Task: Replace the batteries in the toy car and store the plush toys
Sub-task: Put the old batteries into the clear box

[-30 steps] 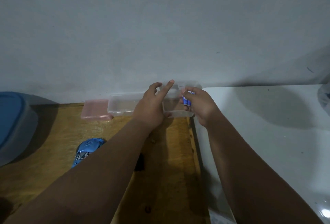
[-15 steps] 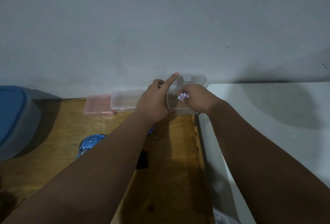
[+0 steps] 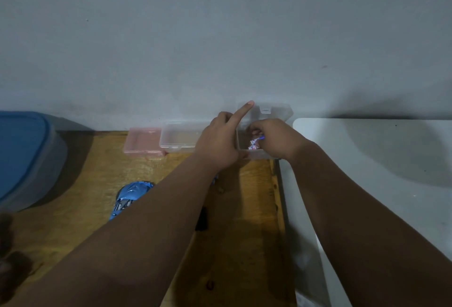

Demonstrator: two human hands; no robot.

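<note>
A small clear plastic box (image 3: pixel 269 157) stands by the wall at the wooden table's right end, its lid (image 3: pixel 274 111) raised. My left hand (image 3: pixel 220 142) holds the box's left side, index finger stretched up against the lid. My right hand (image 3: pixel 274 138) reaches inside the box and pinches small blue and white batteries (image 3: pixel 254 144). The blue toy car (image 3: pixel 129 196) lies on the table at the lower left, partly hidden by my left forearm. No plush toy is in view.
A second clear box (image 3: pixel 178 138) and a pink box (image 3: pixel 143 141) sit along the wall to the left. A large bin with a blue lid (image 3: pixel 22 152) is at far left. A white table (image 3: pixel 379 172) adjoins on the right. A small black piece (image 3: pixel 201 220) lies beside my forearm.
My right hand has gone down from above the box into it with the batteries. The left index finger stays on the raised lid. The camera has tilted slightly.
</note>
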